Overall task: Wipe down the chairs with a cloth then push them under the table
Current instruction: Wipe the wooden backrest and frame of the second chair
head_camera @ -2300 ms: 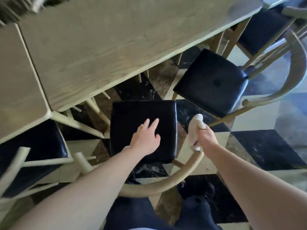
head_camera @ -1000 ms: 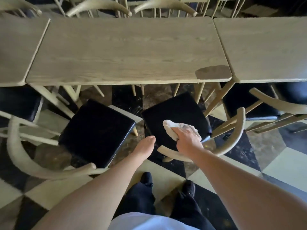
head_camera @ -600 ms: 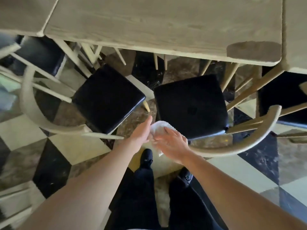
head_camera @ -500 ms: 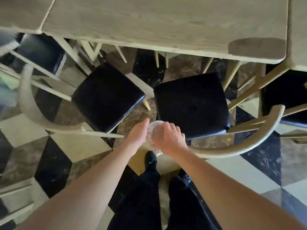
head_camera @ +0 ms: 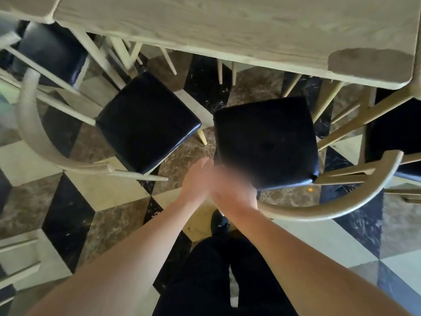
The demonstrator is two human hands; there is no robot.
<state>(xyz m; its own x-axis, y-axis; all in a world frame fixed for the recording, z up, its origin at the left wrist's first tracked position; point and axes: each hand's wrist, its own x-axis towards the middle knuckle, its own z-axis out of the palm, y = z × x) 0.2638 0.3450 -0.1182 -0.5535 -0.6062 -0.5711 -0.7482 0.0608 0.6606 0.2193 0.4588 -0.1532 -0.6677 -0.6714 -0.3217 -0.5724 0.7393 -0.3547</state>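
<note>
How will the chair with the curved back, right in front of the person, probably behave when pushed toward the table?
The chair would probably slide rather than tip: its thin legs splay outward and the floor looks like polished tile. It likely feels light, since the wooden frame is slender. Pushed at one end of the curved back, it may swivel instead of going straight.

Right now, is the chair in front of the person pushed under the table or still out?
Out. The chair's black seat lies almost wholly clear of the table edge.
</note>
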